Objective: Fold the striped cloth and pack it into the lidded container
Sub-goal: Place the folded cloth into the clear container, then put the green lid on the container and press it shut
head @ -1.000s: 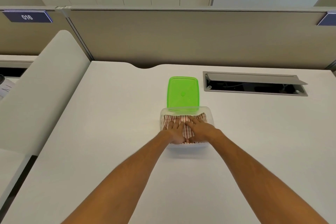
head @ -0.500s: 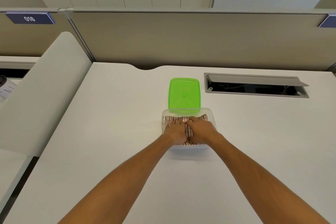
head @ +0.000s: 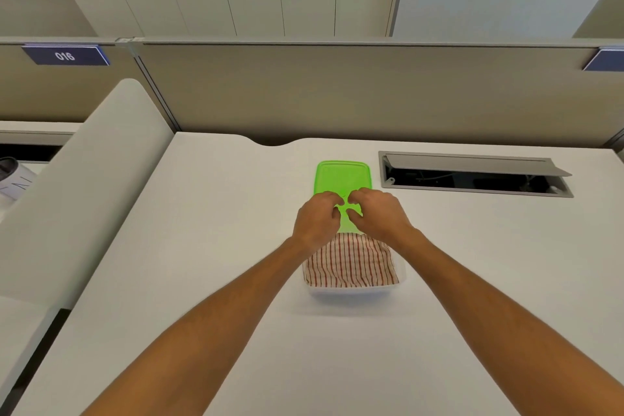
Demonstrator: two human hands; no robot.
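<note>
The red-and-white striped cloth (head: 351,263) lies folded inside the clear container (head: 354,292) on the white desk. Just beyond the container, the green lid (head: 341,176) lies flat on the desk. My left hand (head: 317,216) and my right hand (head: 374,213) are side by side over the lid's near half, fingers curled, fingertips close together near its middle. Neither hand visibly holds anything. The hands hide the lid's near edge and the container's far rim.
An open cable hatch (head: 472,176) with a raised grey flap is set into the desk at the right. A beige partition (head: 337,94) closes the far side. A white curved divider (head: 84,186) borders the left.
Both hands have lifted off the cloth in the container and moved forward over the green lid, with the fingers curling. The cloth stays in the container.
</note>
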